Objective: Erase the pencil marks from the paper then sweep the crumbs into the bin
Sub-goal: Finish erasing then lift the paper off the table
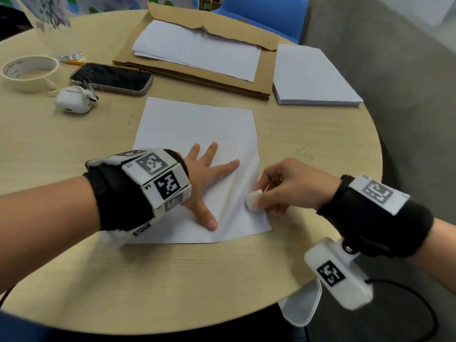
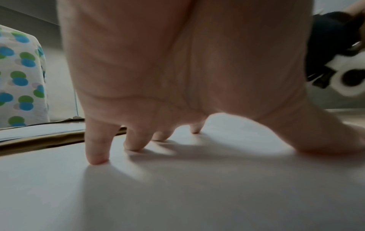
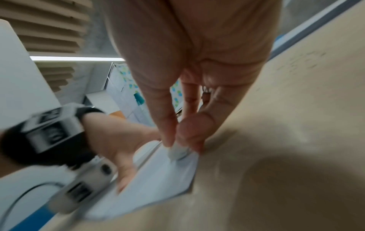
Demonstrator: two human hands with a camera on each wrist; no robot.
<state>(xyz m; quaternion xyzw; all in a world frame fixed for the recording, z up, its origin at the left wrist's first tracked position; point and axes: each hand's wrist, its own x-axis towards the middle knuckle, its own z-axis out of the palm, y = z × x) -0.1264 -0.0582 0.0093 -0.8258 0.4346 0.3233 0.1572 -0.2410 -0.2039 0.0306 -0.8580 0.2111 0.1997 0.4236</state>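
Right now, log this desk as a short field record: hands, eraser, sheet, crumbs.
left hand: fingers spread, pressing the sheet flat
right hand: pinches the eraser
eraser: white, on the sheet near its right edge
sheet: lies on the round table
crumbs: dark specks on the table right of the sheet
bin: not visible

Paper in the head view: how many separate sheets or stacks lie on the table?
3. One sheet under the left hand; loose sheets on the brown envelope at the back; a thick stack at back right. Sheets within piles can't be counted.
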